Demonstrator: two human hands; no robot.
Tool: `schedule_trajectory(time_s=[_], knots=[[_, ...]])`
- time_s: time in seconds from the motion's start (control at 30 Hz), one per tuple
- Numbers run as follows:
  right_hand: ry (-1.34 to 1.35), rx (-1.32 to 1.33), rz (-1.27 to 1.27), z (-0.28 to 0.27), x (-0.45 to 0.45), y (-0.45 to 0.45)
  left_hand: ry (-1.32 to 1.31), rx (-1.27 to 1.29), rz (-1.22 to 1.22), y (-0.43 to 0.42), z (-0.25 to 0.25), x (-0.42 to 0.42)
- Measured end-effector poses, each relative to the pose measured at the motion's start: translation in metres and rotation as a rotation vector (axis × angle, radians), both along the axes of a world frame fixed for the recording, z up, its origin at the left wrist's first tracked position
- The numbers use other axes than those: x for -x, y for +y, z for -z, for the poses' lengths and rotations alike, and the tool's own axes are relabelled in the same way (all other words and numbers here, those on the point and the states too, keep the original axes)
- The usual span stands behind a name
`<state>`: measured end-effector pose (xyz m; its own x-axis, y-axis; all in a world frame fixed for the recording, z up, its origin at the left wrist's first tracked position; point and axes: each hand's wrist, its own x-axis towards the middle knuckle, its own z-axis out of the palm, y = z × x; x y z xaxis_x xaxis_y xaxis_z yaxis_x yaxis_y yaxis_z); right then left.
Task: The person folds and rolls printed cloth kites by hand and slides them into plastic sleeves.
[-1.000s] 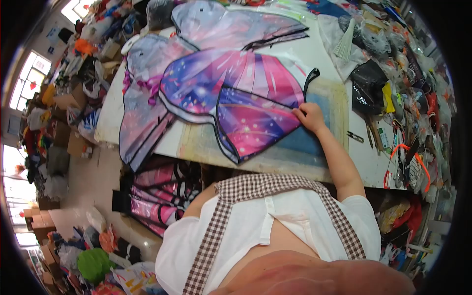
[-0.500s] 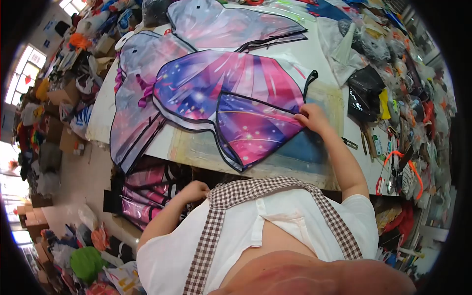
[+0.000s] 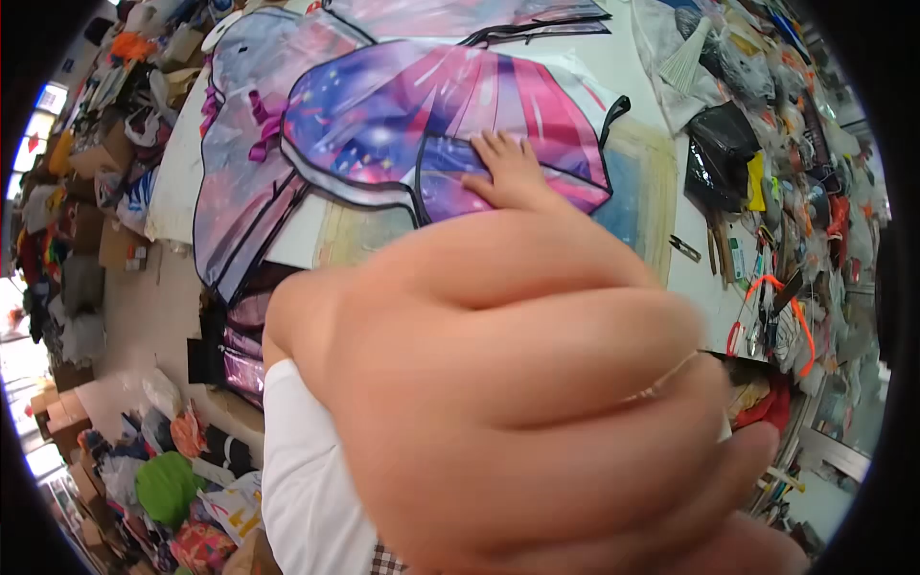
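A glossy purple, blue and pink fabric piece [image 3: 374, 120] with black edging lies on the worktable, its lower part folded over. My right hand [image 3: 513, 174] rests on it near the fold, fingers spread and palm down. Very close to the camera, my left hand [image 3: 537, 383] looms large and blurred with its fingers curled; anything inside it is hidden. It covers the near part of the table and the lower edge of the fabric. Paler pink and grey pieces [image 3: 254, 67] lie beside and beyond, with a purple ribbon [image 3: 264, 125] at the left.
Along the table's right side are a black plastic bag [image 3: 719, 153], a small black clip tool [image 3: 684, 248], an orange cord [image 3: 800, 311] and piled packages. Folded pink goods [image 3: 242, 359] sit below the table's near left edge. Boxes and a green bag [image 3: 177, 487] stand on the floor.
My right hand has let go of the fabric's right corner and moved left to lie flat on it. My left hand has risen from beside the waist to right before the camera.
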<state>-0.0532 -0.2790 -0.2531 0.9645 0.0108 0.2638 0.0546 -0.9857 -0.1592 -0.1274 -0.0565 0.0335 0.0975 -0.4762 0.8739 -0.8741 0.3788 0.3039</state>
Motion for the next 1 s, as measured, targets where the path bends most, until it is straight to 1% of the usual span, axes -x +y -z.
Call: schedule_trajectory(time_s=[0.03,0.07,0.1,0.13,0.17,0.2,0.27,0.3,0.33,0.37,0.43,0.5,0.53,0.6,0.63,0.67,0.73,0.77,0.8,0.83,0.9,0.93,0.97,1.0], knots=[[0.033,-0.011,-0.015,0.004,0.004,0.0,0.025,0.055,-0.03,0.002,0.0,0.0],[0.064,-0.017,-0.03,0.007,0.007,-0.002,0.019,-0.159,-0.145,0.004,0.003,-0.009],[0.111,-0.026,-0.045,0.008,0.014,-0.004,-0.022,-0.383,-0.259,0.007,0.006,-0.018],[0.112,-0.025,-0.039,0.008,0.022,-0.006,-0.086,-0.887,-0.457,0.009,0.02,-0.033],[0.098,-0.012,-0.055,0.008,0.031,-0.01,0.11,-0.343,-0.176,-0.014,0.08,-0.072],[0.087,0.001,-0.07,0.008,0.037,-0.012,0.198,-0.388,-0.293,-0.034,0.131,-0.091],[0.068,0.022,-0.091,0.002,0.032,-0.018,0.115,-0.708,-0.616,-0.035,0.241,-0.11],[0.141,-0.026,-0.063,-0.006,0.022,-0.019,0.069,-0.878,-0.773,-0.031,0.277,-0.11],[0.215,-0.076,-0.037,-0.014,0.011,-0.016,0.069,-0.874,-0.784,-0.029,0.288,-0.11],[0.292,-0.129,-0.01,-0.017,0.0,-0.011,0.061,-0.885,-0.796,-0.027,0.295,-0.108],[0.067,-0.203,-0.04,-0.021,-0.058,0.006,0.048,-0.902,-0.816,-0.025,0.302,-0.105],[-0.164,-0.131,0.022,0.005,-0.129,0.022,0.073,-0.897,-0.817,-0.022,0.3,-0.1],[-0.17,-0.132,0.014,0.017,-0.143,0.029,0.088,-0.885,-0.809,-0.023,0.298,-0.102],[-0.141,-0.157,0.115,0.028,-0.169,0.037,0.097,-0.859,-0.812,-0.024,0.298,-0.107],[-0.129,-0.169,0.162,0.029,-0.18,0.037,0.23,-0.787,-0.751,-0.02,0.301,-0.112],[-0.141,-0.171,0.149,0.032,-0.188,0.036,0.357,-0.717,-0.688,-0.012,0.303,-0.12],[-0.121,-0.19,0.144,0.036,-0.189,0.031,0.474,-0.393,-0.905,0.03,0.304,-0.169],[-0.101,-0.201,0.148,0.039,-0.186,0.031,0.425,-0.309,-1.184,0.054,0.3,-0.198],[-0.093,-0.207,0.15,0.041,-0.185,0.033,0.462,-0.384,-1.512,0.073,0.287,-0.221],[-0.1,-0.177,0.202,0.044,-0.185,0.035,0.275,-0.422,-1.867,0.094,0.31,-0.25],[-0.125,-0.108,0.308,0.046,-0.187,0.033,0.437,-0.634,-1.993,0.127,0.325,-0.295],[-0.123,-0.108,0.315,0.045,-0.186,0.032,0.434,-0.638,-1.987,0.137,0.32,-0.308],[-0.104,-0.134,0.307,0.043,-0.187,0.032,0.881,-0.578,-1.637,0.145,0.308,-0.32],[-0.084,-0.158,0.298,0.042,-0.187,0.031,1.27,-0.497,-1.235,0.151,0.294,-0.328]])
